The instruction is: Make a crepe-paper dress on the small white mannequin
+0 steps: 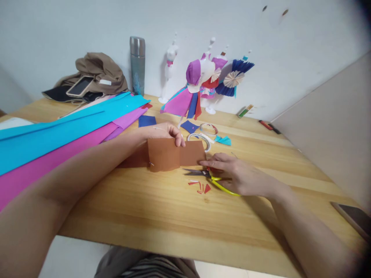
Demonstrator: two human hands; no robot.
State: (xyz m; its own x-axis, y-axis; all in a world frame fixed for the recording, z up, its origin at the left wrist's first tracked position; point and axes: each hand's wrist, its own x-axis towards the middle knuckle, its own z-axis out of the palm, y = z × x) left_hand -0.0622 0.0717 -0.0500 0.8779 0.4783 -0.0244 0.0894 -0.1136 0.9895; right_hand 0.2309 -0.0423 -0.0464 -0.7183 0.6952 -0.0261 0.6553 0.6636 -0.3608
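A strip of brown crepe paper [164, 155] lies folded over itself in the middle of the table. My left hand [169, 134] is closed on its upper edge, thumb and fingers at the fold. From the right, my right hand [236, 173] holds scissors [222, 184] with yellow handles and dark blades. The blades are parted and point left, just below the paper's right part. My right index fingertip reaches the lower right corner of the paper. Small red paper scraps [206, 189] lie below the blades. Part of the strip runs left behind my left forearm.
Behind my hands lie tape rolls [207, 143], blue paper pieces [147, 121] and a teal scrap [223, 140]. Paper-dressed figures [193, 77] and a flask [137, 67] stand along the wall. Long turquoise paper [72, 117] covers the left side. A phone [353, 218] is at right.
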